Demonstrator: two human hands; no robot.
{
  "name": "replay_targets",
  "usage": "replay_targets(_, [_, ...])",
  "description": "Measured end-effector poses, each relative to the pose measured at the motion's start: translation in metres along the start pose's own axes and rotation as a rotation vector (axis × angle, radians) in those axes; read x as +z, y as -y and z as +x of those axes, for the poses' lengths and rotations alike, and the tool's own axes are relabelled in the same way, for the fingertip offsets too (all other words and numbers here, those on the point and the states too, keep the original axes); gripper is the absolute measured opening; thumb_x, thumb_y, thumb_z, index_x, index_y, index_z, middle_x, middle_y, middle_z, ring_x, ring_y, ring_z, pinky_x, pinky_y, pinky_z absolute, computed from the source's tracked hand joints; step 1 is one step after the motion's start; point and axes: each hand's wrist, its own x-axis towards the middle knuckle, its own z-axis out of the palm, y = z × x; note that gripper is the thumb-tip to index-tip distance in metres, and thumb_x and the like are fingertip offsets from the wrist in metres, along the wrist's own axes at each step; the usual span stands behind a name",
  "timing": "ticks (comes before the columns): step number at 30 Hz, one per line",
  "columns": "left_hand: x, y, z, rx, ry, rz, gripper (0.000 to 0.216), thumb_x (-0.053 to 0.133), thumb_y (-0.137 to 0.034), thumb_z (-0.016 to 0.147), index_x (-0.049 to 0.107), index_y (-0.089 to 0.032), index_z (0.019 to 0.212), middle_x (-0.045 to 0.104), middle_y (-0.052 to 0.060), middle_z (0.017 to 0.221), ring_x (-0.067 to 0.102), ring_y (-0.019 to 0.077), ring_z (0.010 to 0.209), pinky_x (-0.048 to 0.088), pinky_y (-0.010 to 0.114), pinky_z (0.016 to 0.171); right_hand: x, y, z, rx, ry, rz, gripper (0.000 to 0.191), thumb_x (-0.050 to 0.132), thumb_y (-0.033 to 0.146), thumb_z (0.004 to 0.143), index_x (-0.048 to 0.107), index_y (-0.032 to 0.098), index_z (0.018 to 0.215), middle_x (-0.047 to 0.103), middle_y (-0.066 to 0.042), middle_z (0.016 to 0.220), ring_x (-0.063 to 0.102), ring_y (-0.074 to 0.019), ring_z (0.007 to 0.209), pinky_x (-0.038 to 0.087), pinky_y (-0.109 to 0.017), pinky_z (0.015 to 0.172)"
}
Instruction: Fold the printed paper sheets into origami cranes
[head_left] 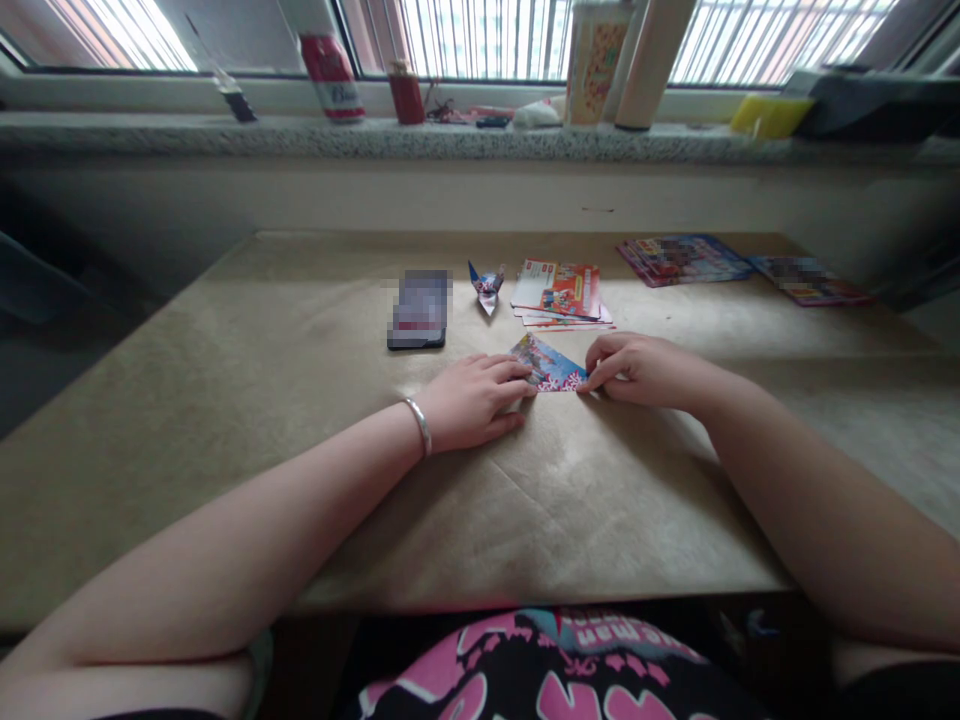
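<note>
A piece of printed paper [553,366], folded to a triangle with blue and pink-white patterns, lies flat on the table. Across its left corner rests my left hand [476,398], fingers stretched out and pressing it down; a silver bangle circles that wrist. My right hand [634,370] has its fingers curled, index fingertip and thumb at the paper's right corner. Just beyond the paper sits a small folded origami figure [488,288] with a blue point. To its right is a loose stack of orange and white printed cards [562,290].
A dark phone-like device [420,310] lies left of the origami figure. Colourful printed sheets [682,260] are at the table's back right. On the windowsill [465,140] stand a red can [334,78], a red bottle [406,95], a patterned cup [596,65] and a yellow object [771,116].
</note>
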Motion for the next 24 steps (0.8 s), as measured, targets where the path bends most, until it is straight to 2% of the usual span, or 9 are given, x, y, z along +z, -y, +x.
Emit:
replay_targets(9, [0.0, 0.0, -0.001, -0.005, 0.002, -0.008, 0.04, 0.051, -0.039, 0.094, 0.058, -0.022, 0.129, 0.051, 0.01, 0.143, 0.046, 0.0266, 0.133, 0.039, 0.047, 0.11, -0.009, -0.013, -0.011, -0.011, 0.055, 0.061, 0.036, 0.056, 0.012, 0.077, 0.079, 0.033, 0.094, 0.069, -0.001, 0.097, 0.064, -0.0152, 0.084, 0.051, -0.029, 0.077])
replay_targets(15, [0.0, 0.0, -0.001, -0.001, 0.004, -0.004, 0.04, 0.051, -0.04, 0.094, 0.057, -0.022, 0.13, 0.05, 0.009, 0.143, 0.045, 0.0269, 0.133, 0.039, 0.047, 0.11, -0.013, -0.021, -0.013, 0.053, 0.104, 0.082, 0.04, 0.054, 0.005, 0.072, 0.08, 0.032, 0.088, 0.07, -0.001, 0.095, 0.066, -0.014, 0.079, 0.053, -0.027, 0.072])
replay_targets(20, [0.0, 0.0, -0.002, 0.0, 0.0, -0.011, 0.041, 0.051, -0.039, 0.094, 0.057, -0.022, 0.13, 0.05, 0.009, 0.143, 0.045, 0.0267, 0.133, 0.039, 0.046, 0.11, -0.017, -0.028, -0.017, 0.103, 0.139, 0.098, 0.039, 0.053, 0.006, 0.073, 0.08, 0.032, 0.084, 0.071, 0.0, 0.097, 0.067, -0.0141, 0.078, 0.054, -0.027, 0.071])
replay_targets(24, [0.001, 0.001, -0.002, 0.004, -0.007, -0.01, 0.04, 0.05, -0.04, 0.094, 0.057, -0.022, 0.13, 0.051, 0.009, 0.143, 0.045, 0.0269, 0.133, 0.039, 0.047, 0.11, -0.017, -0.03, -0.02, 0.099, 0.118, 0.12, 0.037, 0.051, 0.008, 0.073, 0.079, 0.031, 0.08, 0.072, 0.001, 0.096, 0.067, -0.0137, 0.079, 0.054, -0.027, 0.073])
